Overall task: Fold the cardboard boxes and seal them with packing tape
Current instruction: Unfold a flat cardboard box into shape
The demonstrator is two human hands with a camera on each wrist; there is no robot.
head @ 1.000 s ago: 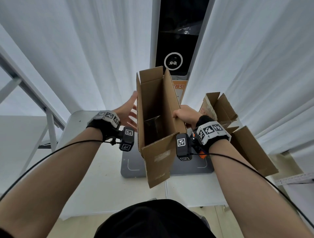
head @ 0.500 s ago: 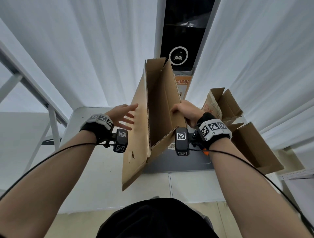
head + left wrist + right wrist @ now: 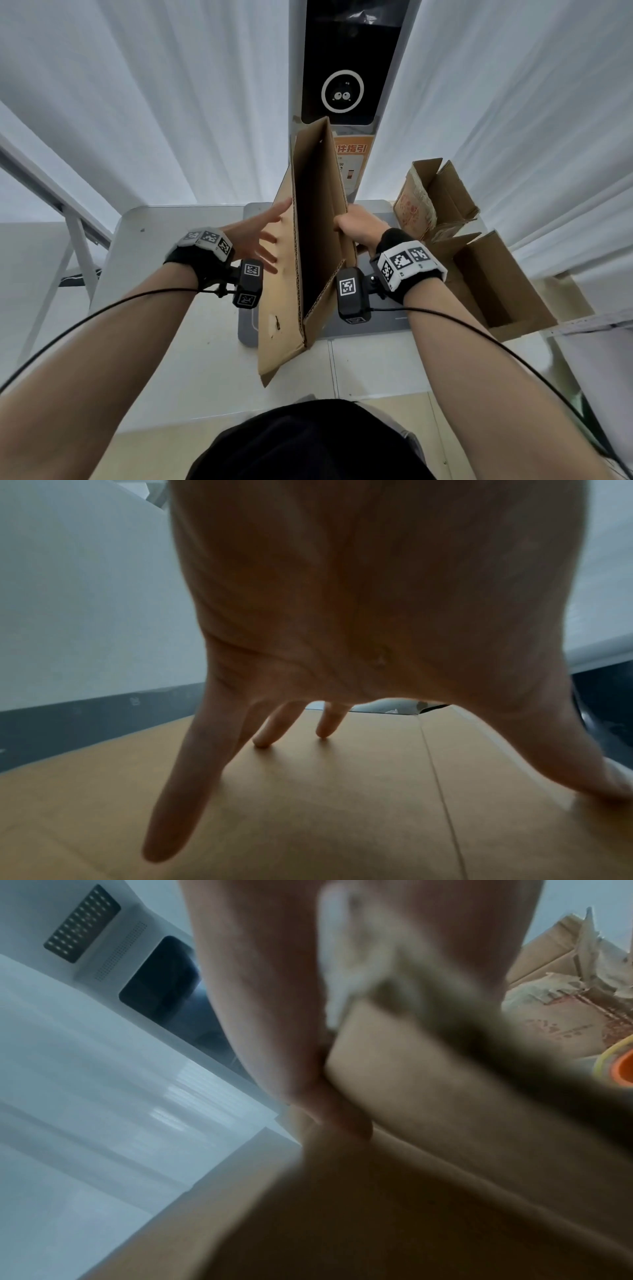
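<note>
A brown cardboard box (image 3: 315, 219) is held up on edge over the table, squeezed nearly flat, with its opening towards me. My right hand (image 3: 356, 224) grips its right wall, fingers curled over the edge; the right wrist view shows them pinching the cardboard (image 3: 411, 1069). My left hand (image 3: 263, 233) lies against the left outer panel with straight, spread fingers. In the left wrist view the fingertips (image 3: 323, 733) touch the brown panel (image 3: 308, 804). An orange tape roll (image 3: 621, 1069) shows at the right edge of the right wrist view.
Two more opened cardboard boxes stand at the table's right: a printed one (image 3: 431, 202) and a plain one (image 3: 493, 287). A grey pad (image 3: 387, 325) lies on the white table (image 3: 164, 274). A tall kiosk with a dark screen (image 3: 342, 68) rises behind, among white curtains.
The box has collapsed from an open rectangular tube to nearly flat and risen higher. My left hand has come onto its left panel. My right hand has kept its grip.
</note>
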